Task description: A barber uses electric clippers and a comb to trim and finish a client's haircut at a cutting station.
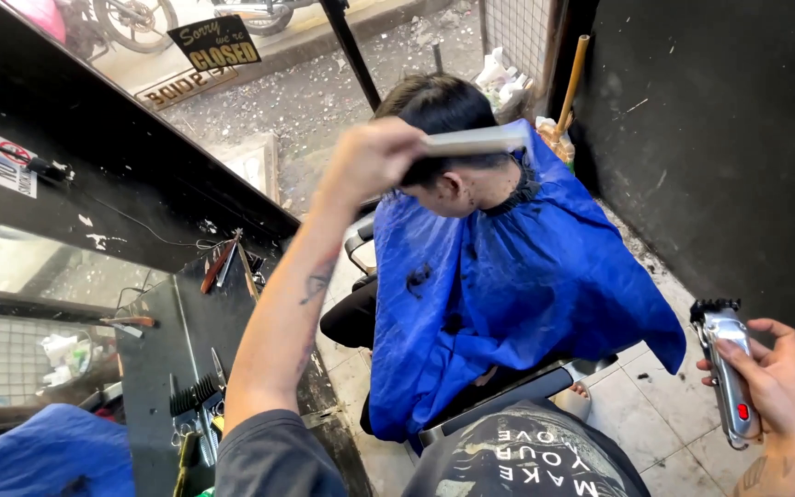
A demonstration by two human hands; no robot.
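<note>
A person with short dark hair (441,103) sits in a barber chair (508,394) under a blue cape (517,276) flecked with cut hair. My left hand (370,158) reaches out to the side of the head and grips a pale grey comb (478,141) that lies flat against the hair. My right hand (777,387) is low at the right, well away from the head, and holds a silver hair clipper (727,368) upright with its black blade on top.
A black counter (163,350) at the left carries combs, scissors (197,398) and other tools below a mirror. A wooden broom handle (572,81) leans in the far corner. A black wall (720,138) stands to the right. The tiled floor (664,414) has hair clippings.
</note>
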